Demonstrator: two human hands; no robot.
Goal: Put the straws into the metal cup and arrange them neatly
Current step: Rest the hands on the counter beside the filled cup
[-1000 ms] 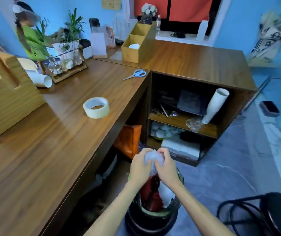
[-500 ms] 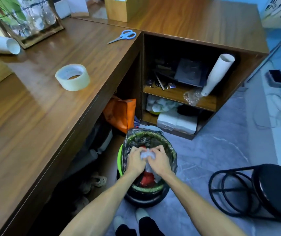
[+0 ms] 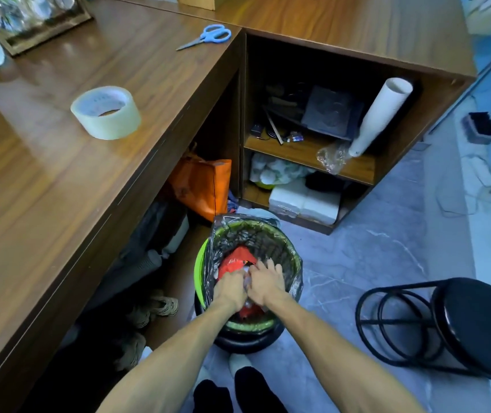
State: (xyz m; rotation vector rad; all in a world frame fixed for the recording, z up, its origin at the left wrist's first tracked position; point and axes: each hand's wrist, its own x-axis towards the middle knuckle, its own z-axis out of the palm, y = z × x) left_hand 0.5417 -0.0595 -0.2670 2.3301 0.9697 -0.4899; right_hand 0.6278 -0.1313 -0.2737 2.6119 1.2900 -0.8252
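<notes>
Both hands down inside the waste bin [image 3: 205,263] on the floor. Left hand [image 3: 230,289] curled, fingers bent over a wad of clear crumpled plastic [image 3: 247,282] wedged between the two hands. Right hand [image 3: 266,283] touching the same wad from the other side, fingers reaching forward and slightly spread over the rubbish; whether it grips or only presses, cannot tell. Wad mostly hidden by knuckles; only a pale sliver shows in the gap.

Just beyond the fingertips: red wrapper [image 3: 235,262] lying in the bin, black liner bag [image 3: 268,234] folded over the green rim.

Straws and metal cup: not made out anywhere, so their place, long axis and pointing cannot be told. Whether the plastic wad is straw packaging, unclear.

Further out, ahead of the hands: orange bag [image 3: 205,186] under the worktop [image 3: 44,189], open shelf unit [image 3: 309,156] with a white paper roll [image 3: 379,114] leaning in it, its contents dark and hard to read. On the worktop up and left of the hands: tape roll [image 3: 105,113], blue-handled scissors [image 3: 208,35]. Right of the hands: black stool [image 3: 461,326] lying on its side on the floor.
</notes>
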